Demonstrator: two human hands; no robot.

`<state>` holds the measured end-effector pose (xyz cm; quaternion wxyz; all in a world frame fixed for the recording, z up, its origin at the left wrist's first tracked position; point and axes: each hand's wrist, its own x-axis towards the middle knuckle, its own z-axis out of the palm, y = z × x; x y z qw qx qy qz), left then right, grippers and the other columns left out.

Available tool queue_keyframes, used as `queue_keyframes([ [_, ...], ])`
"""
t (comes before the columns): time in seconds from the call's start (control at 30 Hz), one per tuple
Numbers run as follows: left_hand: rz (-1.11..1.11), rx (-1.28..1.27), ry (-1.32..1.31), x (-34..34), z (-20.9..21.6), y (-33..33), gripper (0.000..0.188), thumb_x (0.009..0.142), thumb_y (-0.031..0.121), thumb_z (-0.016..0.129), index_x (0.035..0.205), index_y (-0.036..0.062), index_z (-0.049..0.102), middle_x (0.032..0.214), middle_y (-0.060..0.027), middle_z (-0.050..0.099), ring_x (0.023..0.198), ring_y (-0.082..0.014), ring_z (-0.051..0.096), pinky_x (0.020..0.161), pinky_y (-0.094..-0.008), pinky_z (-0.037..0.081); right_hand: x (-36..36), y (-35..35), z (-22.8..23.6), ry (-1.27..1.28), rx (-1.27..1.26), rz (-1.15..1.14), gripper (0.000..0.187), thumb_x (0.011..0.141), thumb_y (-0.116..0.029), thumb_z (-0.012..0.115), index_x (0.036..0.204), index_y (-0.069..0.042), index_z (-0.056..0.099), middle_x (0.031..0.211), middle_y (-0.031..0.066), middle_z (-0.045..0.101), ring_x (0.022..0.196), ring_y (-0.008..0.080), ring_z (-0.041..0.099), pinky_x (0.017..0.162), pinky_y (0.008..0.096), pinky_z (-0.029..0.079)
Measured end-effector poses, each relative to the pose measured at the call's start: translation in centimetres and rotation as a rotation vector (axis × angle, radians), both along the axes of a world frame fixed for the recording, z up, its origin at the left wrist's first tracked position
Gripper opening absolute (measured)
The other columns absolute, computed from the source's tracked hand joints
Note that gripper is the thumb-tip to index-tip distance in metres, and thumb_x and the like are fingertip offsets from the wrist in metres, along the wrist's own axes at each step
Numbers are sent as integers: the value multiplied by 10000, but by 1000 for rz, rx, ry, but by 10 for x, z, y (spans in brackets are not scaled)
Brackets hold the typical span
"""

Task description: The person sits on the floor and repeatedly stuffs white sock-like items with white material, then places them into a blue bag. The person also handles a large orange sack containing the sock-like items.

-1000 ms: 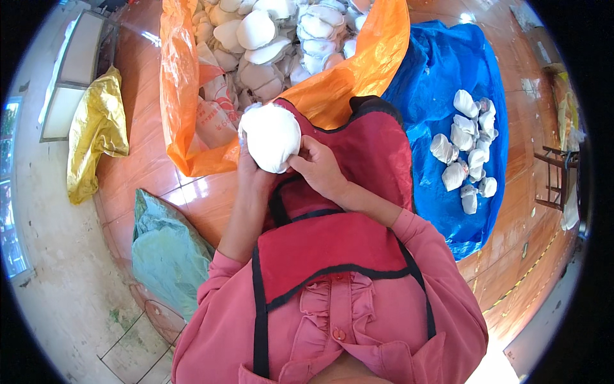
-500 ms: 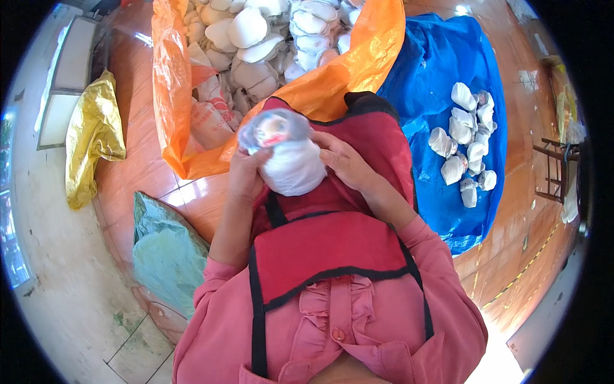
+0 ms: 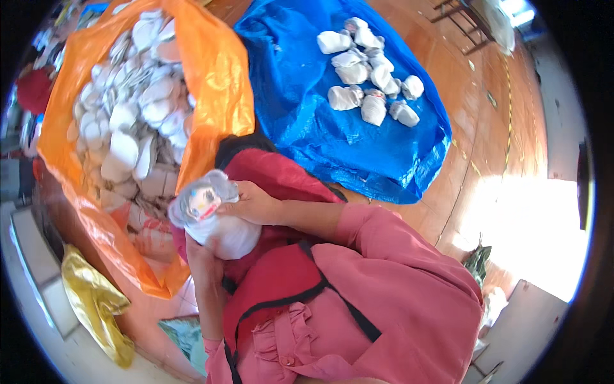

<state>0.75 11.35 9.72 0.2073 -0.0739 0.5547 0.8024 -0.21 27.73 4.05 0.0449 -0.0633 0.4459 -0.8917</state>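
A rounded white cloth bundle (image 3: 233,238) with a grey top and small red and blue marks on its face is held over my lap. My right hand (image 3: 257,205) grips its upper side, thumb pressed near the marked patch. Against its lower left side is my left hand (image 3: 206,255), closed around it; its fingers are partly hidden and blurred. Just left of the bundle stands a large orange sack (image 3: 220,83), wide open and filled with many flat, rounded white pieces (image 3: 125,148).
Several white cloth bundles (image 3: 374,107) lie grouped on a blue plastic sheet (image 3: 288,70) beyond my right arm. A yellow sack (image 3: 96,310) and a green sack (image 3: 185,339) lie at the lower left. A wooden stool (image 3: 470,25) stands at the far right.
My view has turned to the right, so the sacks and sheet appear shifted left. The bundle stays in both hands, now tilted with its marked grey top toward the left.
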Motion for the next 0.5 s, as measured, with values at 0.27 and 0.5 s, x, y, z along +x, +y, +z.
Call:
queue_keyframes([
  [0.27, -134, -133, -7, 4, -3, 36, 405, 861, -13, 669, 1245, -37, 542, 1181, -99, 626, 1030, -175, 612, 933, -313, 481, 3, 31, 7, -26, -119, -243, 281, 938, -150, 626, 1185, -20, 600, 1085, 24, 645, 1025, 113, 578, 895, 291, 475],
  [0.5, -322, -318, -37, -9, -3, 47, 383, 924, 38, 597, 1277, 21, 448, 1105, -84, 615, 989, -171, 615, 875, -300, 514, 2, 121, -32, -648, 169, -560, 444, 904, -340, 672, 1130, 36, 602, 976, 113, 677, 830, 154, 652, 711, 315, 533],
])
